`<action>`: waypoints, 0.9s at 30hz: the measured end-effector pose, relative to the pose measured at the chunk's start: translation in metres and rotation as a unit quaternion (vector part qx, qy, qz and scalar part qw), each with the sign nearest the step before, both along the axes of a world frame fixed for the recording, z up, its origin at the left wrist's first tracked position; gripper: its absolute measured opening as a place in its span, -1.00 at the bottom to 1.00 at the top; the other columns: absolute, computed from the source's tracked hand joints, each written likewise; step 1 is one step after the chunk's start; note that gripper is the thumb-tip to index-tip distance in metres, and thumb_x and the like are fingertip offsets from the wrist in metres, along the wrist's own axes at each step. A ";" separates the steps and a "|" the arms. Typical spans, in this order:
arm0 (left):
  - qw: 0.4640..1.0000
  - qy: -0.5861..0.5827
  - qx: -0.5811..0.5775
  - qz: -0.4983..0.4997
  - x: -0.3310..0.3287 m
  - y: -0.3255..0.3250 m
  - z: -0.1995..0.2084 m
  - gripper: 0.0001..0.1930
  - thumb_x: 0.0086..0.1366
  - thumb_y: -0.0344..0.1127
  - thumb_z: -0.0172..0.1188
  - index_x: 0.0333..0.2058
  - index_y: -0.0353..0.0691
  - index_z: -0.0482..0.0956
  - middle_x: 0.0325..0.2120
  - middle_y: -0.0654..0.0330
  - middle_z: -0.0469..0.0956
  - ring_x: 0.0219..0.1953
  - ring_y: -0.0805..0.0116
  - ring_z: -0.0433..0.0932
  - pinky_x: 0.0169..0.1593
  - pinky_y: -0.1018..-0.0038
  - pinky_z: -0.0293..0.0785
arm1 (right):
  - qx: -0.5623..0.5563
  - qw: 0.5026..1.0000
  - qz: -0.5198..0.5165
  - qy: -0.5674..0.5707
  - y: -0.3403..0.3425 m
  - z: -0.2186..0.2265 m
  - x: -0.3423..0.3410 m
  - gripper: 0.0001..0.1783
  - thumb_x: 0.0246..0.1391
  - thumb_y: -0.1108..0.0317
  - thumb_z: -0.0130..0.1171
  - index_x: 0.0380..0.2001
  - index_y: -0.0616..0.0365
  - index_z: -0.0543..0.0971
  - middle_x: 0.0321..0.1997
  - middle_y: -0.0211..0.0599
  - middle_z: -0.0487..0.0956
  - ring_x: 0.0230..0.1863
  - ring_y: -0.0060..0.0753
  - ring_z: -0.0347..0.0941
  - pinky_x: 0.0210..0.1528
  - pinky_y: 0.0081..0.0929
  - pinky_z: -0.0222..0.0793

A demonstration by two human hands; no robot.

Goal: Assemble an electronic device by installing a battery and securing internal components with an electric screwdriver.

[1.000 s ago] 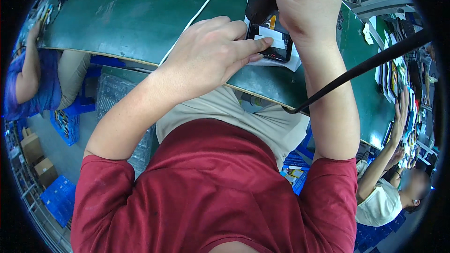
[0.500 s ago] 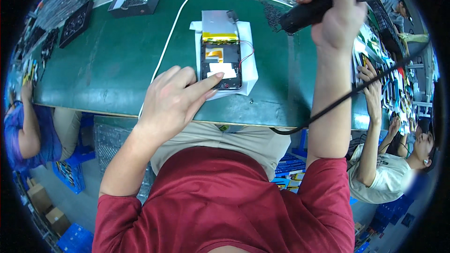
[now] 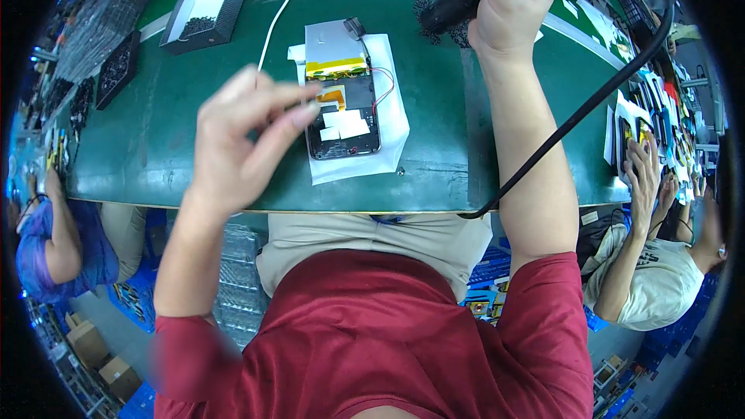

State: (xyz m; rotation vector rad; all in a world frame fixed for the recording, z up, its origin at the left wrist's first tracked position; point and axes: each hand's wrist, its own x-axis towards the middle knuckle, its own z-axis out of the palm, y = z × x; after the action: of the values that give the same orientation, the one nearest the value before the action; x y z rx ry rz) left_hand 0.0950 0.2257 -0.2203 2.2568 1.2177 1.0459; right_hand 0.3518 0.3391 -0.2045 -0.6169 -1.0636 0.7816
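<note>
An opened phone (image 3: 363, 140) with a black body and orange flex cable lies on a white sheet (image 3: 396, 120). White paper-like pieces (image 3: 345, 124) cover part of its lower half. From its top end extends a flat grey battery pack (image 3: 332, 40) with yellow tape, and red wires loop at its right side. Beside the phone's left edge hovers my left hand (image 3: 237, 136), index finger and thumb stretched out slightly apart, nothing visible between them. My right hand (image 3: 504, 19) grips a black corded electric screwdriver (image 3: 458, 8), its front end over a pile of small black screws (image 3: 458, 35).
A black box (image 3: 206, 19) with small dark parts stands at the far left, near a dark tray (image 3: 118, 70). A white cable (image 3: 283, 15) crosses the green bench. The black tool cord (image 3: 574, 120) hangs over my right forearm. Co-workers sit on both sides.
My left hand has lifted off the white pieces and moved left, its fingers spreading. The right hand with the screwdriver now reaches over the screw pile. The whole view has shifted somewhat.
</note>
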 end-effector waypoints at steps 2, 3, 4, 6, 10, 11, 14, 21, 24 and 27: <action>1.000 0.028 0.005 -0.004 0.005 0.023 0.014 -0.81 0.28 -0.38 0.35 -0.14 -0.24 0.77 -0.53 0.26 0.42 -0.49 0.49 0.34 -0.41 0.49 0.22 | 0.009 1.000 0.001 0.000 0.001 -0.003 -0.002 -0.78 0.23 0.30 0.34 -0.27 0.16 0.51 -0.63 -0.39 0.46 -0.68 -0.48 0.41 -0.58 -0.52 0.39; 0.999 0.031 0.002 -0.011 0.008 0.035 0.017 -0.80 0.31 -0.38 0.32 -0.12 -0.26 0.76 -0.49 0.29 0.41 -0.47 0.53 0.32 -0.40 0.53 0.17 | 0.010 1.000 0.002 0.009 0.000 -0.001 -0.003 -0.78 0.24 0.30 0.33 -0.27 0.16 0.51 -0.63 -0.39 0.46 -0.68 -0.47 0.41 -0.58 -0.52 0.39; 1.000 0.012 0.007 -0.022 0.014 0.047 0.016 -0.79 0.32 -0.36 0.32 -0.12 -0.27 0.76 -0.48 0.30 0.41 -0.47 0.54 0.32 -0.40 0.53 0.17 | 0.001 1.000 -0.006 0.030 -0.002 0.002 -0.005 -0.78 0.25 0.30 0.32 -0.25 0.16 0.50 -0.62 -0.38 0.46 -0.67 -0.46 0.42 -0.57 -0.51 0.41; 0.999 -0.005 0.015 -0.032 0.023 0.066 0.009 -0.78 0.31 -0.34 0.34 -0.12 -0.27 0.76 -0.45 0.31 0.43 -0.45 0.56 0.35 -0.37 0.56 0.23 | 0.011 0.998 -0.009 0.053 -0.003 0.004 -0.002 -0.79 0.25 0.31 0.32 -0.23 0.14 0.49 -0.62 -0.38 0.46 -0.66 -0.44 0.43 -0.56 -0.50 0.42; 0.999 -0.005 0.026 -0.027 0.031 0.076 -0.013 -0.79 0.23 -0.34 0.41 -0.16 -0.23 0.77 -0.43 0.25 0.54 -0.42 0.47 0.49 -0.32 0.53 0.41 | -0.061 0.992 0.009 0.113 -0.017 0.015 -0.006 -0.72 0.22 0.18 0.32 -0.22 0.09 0.48 -0.61 -0.39 0.46 -0.66 -0.40 0.43 -0.53 -0.42 0.45; 0.997 0.010 0.064 -0.043 0.035 0.074 -0.014 -0.78 0.21 -0.33 0.42 -0.17 -0.22 0.77 -0.43 0.23 0.55 -0.43 0.43 0.52 -0.33 0.50 0.44 | 0.016 0.990 0.134 0.029 0.002 -0.003 0.033 -0.58 0.37 -0.04 0.04 -0.06 0.11 0.52 -0.44 -0.39 0.41 -0.42 -0.39 0.36 -0.19 -0.25 0.35; 0.994 0.007 0.091 -0.061 0.042 0.076 -0.022 -0.78 0.16 -0.30 0.46 -0.21 -0.20 0.76 -0.46 0.19 0.55 -0.42 0.33 0.58 -0.36 0.46 0.48 | 0.007 0.963 0.257 0.087 -0.019 0.012 0.031 -0.64 0.30 -0.04 0.12 -0.15 0.02 0.51 -0.46 -0.45 0.40 -0.41 -0.46 0.32 -0.13 -0.30 0.29; 0.992 -0.048 0.043 -0.107 0.048 0.071 -0.023 -0.87 0.19 -0.38 0.44 -0.31 -0.28 0.76 -0.47 0.22 0.60 -0.51 0.41 0.62 -0.45 0.50 0.47 | 0.004 0.942 0.327 0.075 -0.030 0.017 0.031 -0.57 0.22 -0.11 0.12 -0.15 0.02 0.50 -0.41 -0.47 0.41 -0.37 -0.49 0.34 -0.08 -0.35 0.24; 0.990 -0.067 0.059 -0.112 0.046 0.073 -0.028 -0.91 0.22 -0.41 0.42 -0.32 -0.29 0.76 -0.47 0.23 0.60 -0.58 0.48 0.58 -0.51 0.55 0.42 | 0.018 0.942 0.330 0.056 -0.029 0.015 0.032 -0.53 0.17 -0.18 0.14 -0.20 0.01 0.50 -0.41 -0.48 0.41 -0.36 -0.50 0.34 -0.06 -0.36 0.24; 0.979 -0.073 0.132 -0.134 0.049 0.076 -0.033 -0.91 0.24 -0.41 0.41 -0.32 -0.30 0.75 -0.47 0.23 0.61 -0.63 0.51 0.55 -0.56 0.58 0.38 | 0.032 0.943 0.328 0.034 -0.032 0.015 0.036 -0.49 0.12 -0.24 0.16 -0.25 0.01 0.49 -0.41 -0.49 0.42 -0.35 -0.51 0.35 -0.05 -0.37 0.23</action>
State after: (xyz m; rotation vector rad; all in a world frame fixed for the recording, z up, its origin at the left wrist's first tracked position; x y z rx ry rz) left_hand 0.1445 0.3020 -0.2530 2.4022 0.7248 1.3003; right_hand 0.3878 0.3074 -0.1897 -0.1629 -1.2381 1.3289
